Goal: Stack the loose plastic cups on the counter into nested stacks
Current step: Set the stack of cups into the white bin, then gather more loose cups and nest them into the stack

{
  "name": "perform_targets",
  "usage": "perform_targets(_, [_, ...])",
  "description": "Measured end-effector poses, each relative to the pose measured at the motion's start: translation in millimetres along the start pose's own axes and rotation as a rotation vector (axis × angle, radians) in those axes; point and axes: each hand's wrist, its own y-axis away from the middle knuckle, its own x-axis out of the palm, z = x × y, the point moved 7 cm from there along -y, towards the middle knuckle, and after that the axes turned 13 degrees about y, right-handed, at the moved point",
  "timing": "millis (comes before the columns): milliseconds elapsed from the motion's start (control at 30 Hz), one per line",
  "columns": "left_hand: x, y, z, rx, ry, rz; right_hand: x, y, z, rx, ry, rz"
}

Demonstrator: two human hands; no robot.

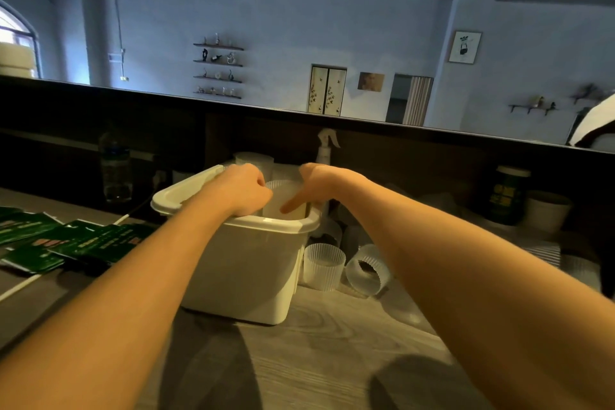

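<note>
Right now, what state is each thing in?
Left hand: curled round the cup stack.
Right hand: grips the stack's other side.
Cup stack: upright in the bin.
White bin: open.
Ribbed cup: upright, loose.
Second ribbed cup: on its side.

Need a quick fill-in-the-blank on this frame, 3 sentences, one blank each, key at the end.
1. Both hands grip a translucent cup over the open white ____.
2. Right of the bin, one ribbed cup stands upright and another ribbed cup lies on its ____.
3. The packets left of the bin are ____ in colour.

Missing words: bin; side; green
</note>
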Motion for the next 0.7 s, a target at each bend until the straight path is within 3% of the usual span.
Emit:
perform_targets(100, [-17.2,11.4,-15.0,0.103,-0.062,-0.263,-21.8,19.3,-10.6,-0.009,-0.137,-0.132])
perform_targets(233, [-34.5,54.5,-55.7,0.503,0.028,-0.609,-37.4,56.1,-47.0,0.038,-0.21,-0.299])
perform_targets(333, [-7.6,98.3,-98.1,0.821,0.043,-0.615,-26.5,90.7,-82.4,0.102,-0.28,-0.328])
perform_targets(400, [28.6,118.2,-119.4,0.917,0.109,-0.526,-9.2,111.9,-98.9,0.113,-0.273,-0.292])
perform_targets(467, [67.8,121.9,-122.6,0.872,0.226,-0.414,9.6,128.5,-110.3,0.143,-0.225,-0.288])
perform_targets(567, [120.7,107.0,-96.0,0.597,0.347,-0.298,35.8,147.4,-126.4,0.257,-0.205,-0.299])
perform_targets(700, [165.0,87.4,-55.3,0.267,0.308,-0.172,65.1,152.8,-147.4,0.414,-0.456,-0.204])
